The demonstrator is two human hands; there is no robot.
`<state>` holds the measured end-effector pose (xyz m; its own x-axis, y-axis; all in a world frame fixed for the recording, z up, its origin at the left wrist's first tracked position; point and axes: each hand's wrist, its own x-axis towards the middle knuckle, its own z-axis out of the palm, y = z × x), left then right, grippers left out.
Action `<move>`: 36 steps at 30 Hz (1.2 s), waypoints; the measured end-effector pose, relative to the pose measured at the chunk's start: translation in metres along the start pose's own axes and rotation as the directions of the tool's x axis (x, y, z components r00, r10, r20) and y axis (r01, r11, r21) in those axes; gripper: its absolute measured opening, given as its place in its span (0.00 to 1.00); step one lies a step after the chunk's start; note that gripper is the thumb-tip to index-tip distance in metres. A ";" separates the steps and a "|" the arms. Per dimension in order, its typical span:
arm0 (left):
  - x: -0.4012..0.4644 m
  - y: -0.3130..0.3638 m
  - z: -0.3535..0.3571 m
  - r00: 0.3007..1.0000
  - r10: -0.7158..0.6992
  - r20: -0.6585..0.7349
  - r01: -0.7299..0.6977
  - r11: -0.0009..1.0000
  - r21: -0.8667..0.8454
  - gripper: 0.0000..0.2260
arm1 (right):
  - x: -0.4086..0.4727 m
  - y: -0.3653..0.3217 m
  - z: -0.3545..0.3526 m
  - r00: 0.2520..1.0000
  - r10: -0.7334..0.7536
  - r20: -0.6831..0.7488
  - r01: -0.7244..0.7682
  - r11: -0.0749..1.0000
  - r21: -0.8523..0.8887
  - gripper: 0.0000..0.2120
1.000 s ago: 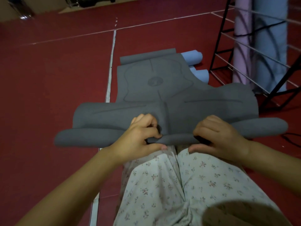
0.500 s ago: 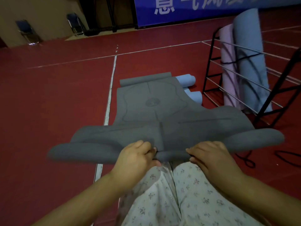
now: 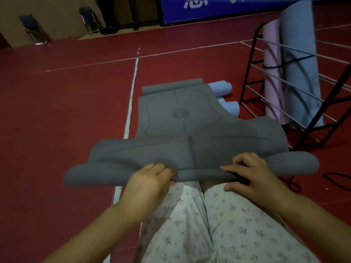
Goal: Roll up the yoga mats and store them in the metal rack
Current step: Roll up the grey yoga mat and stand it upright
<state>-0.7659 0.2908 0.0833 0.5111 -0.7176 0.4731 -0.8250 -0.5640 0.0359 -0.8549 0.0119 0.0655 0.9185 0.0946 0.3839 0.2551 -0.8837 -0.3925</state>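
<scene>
With both hands, left hand and right hand, gripping the grey mat at its near roll, I judge the next move is rolling it farther away.

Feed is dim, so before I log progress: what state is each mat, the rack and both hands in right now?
grey yoga mat: mostly unrolled, near edge started into a roll
left hand: grips the near roll
right hand: grips the near roll
blue rolled mats: rolled, lying on the floor, partly under the grey mat
metal rack: upright, holding two mats
pink mat: rolled, standing in the rack
blue mat: rolled, standing in the rack
</scene>
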 end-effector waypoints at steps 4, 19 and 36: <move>0.001 -0.006 -0.001 0.999 -0.030 0.025 0.032 0.997 -0.068 0.12 | 0.001 0.000 0.002 0.997 0.032 -0.071 -0.028 0.998 0.057 0.22; 0.006 -0.031 0.012 0.999 0.012 0.032 -0.002 0.955 -0.296 0.20 | 0.024 0.008 0.000 0.995 0.075 -0.061 -0.068 0.991 0.116 0.17; 0.002 -0.017 0.017 0.979 -0.151 -0.134 0.142 0.987 -0.074 0.15 | 0.012 0.002 -0.004 0.982 0.132 -0.133 -0.145 0.985 -0.090 0.20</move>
<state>-0.7470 0.2921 0.0680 0.5926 -0.5632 0.5759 -0.7597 -0.6284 0.1672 -0.8446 0.0097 0.0722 0.8957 -0.0851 0.4365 0.0911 -0.9255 -0.3675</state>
